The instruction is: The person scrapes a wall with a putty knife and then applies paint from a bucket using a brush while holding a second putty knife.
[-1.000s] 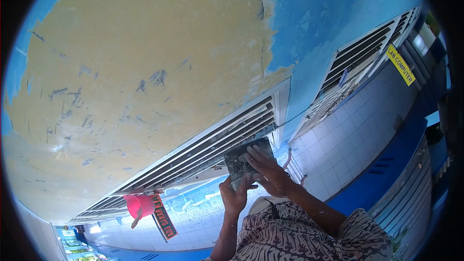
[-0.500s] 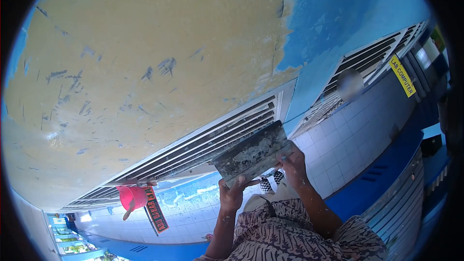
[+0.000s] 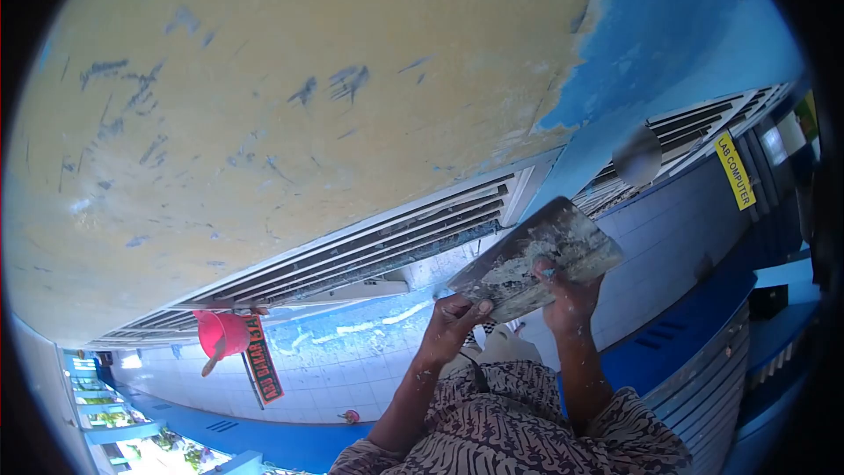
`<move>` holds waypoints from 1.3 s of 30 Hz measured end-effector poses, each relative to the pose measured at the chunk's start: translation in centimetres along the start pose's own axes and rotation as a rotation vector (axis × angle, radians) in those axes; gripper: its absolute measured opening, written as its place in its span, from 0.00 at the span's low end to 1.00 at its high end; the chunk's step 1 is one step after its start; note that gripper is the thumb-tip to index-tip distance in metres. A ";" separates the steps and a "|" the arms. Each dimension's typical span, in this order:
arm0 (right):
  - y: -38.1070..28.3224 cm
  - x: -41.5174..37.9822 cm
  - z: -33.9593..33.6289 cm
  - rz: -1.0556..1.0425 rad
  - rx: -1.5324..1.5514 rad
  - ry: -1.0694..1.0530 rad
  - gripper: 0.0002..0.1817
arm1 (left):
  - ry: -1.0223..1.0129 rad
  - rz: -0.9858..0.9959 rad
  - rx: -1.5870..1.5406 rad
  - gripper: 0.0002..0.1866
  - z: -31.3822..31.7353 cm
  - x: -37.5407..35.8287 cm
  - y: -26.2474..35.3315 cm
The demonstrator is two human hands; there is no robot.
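I am holding the plate (image 3: 514,274) with both hands, a bit below and right of the middle of the frame. It is leaning, with its long side going from low left to high right. My left hand (image 3: 448,327) is gripping the low left end, and my thumb is pressing on the near edge. My right hand (image 3: 573,301) is gripping the near edge, closer to the right end, and that thumb is lying on the gray, messy face. My hands are not touching each other. The far top corner is pointing away from me, near the end of the slats (image 3: 422,230). The big tan wall (image 3: 264,53) is filling the upper left. The pink bucket (image 3: 227,332) is sitting at lower left, well apart, and my left hand is nearer to it.
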State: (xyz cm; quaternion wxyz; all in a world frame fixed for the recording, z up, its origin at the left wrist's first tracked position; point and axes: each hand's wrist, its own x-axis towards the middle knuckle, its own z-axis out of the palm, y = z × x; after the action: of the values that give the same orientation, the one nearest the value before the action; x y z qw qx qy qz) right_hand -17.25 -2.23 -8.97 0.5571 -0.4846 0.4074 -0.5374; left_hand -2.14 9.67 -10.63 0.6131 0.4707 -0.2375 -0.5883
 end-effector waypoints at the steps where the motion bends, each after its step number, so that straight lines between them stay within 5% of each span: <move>1: -0.8 0.9 -0.6 -0.005 -0.013 -0.011 0.43 | -0.013 -0.013 0.214 0.14 -0.2 0.3 0.7; 4: -4.1 4.8 -2.2 -0.149 0.044 -0.043 0.43 | 0.119 0.148 0.137 0.18 -1.7 0.5 3.9; 6: -5.1 7.2 -3.4 -0.471 -0.046 0.088 0.44 | 0.213 0.248 0.018 0.25 -4.6 0.7 5.4; 9: -7.9 9.9 -2.5 -0.518 -0.047 0.002 0.46 | 0.334 0.434 0.040 0.35 -6.5 1.1 8.3; 15: -11.4 13.5 1.4 -0.682 -0.183 -0.140 0.41 | 0.120 0.723 -0.083 0.42 -10.6 3.8 8.8; 16: -11.5 14.0 2.1 -0.718 -0.025 -0.187 0.38 | 0.130 0.745 -0.137 0.43 -10.7 4.0 8.9; 24: -13.9 14.1 5.1 -0.645 -0.365 -0.172 0.40 | 0.227 0.747 -0.355 0.50 -10.8 6.5 9.5; 27: -12.4 14.7 5.5 -0.510 -0.095 0.048 0.41 | 0.275 0.763 -0.408 0.53 -10.2 7.5 9.4; 31: -12.9 14.2 5.8 -0.583 -0.004 -0.179 0.42 | 0.297 0.791 -0.478 0.58 -9.7 8.3 9.6; 33: -13.7 14.2 5.7 -0.700 -0.323 -0.188 0.40 | 0.299 0.799 -0.515 0.59 -9.7 8.7 9.6; 36: -14.1 13.1 6.6 -0.635 -0.195 -0.132 0.28 | 0.323 0.810 -0.510 0.58 -9.2 8.5 9.9; 39: -13.3 15.4 2.4 -0.542 -0.247 -0.190 0.28 | 0.322 0.841 -0.459 0.53 -8.6 7.4 9.8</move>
State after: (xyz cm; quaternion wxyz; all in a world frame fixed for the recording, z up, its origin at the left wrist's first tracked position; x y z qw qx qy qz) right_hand -16.20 -16.65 5.56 0.3660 -0.6877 0.2719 -0.5650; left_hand 11.41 3.86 -8.02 0.9136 0.2723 -0.1735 -0.2471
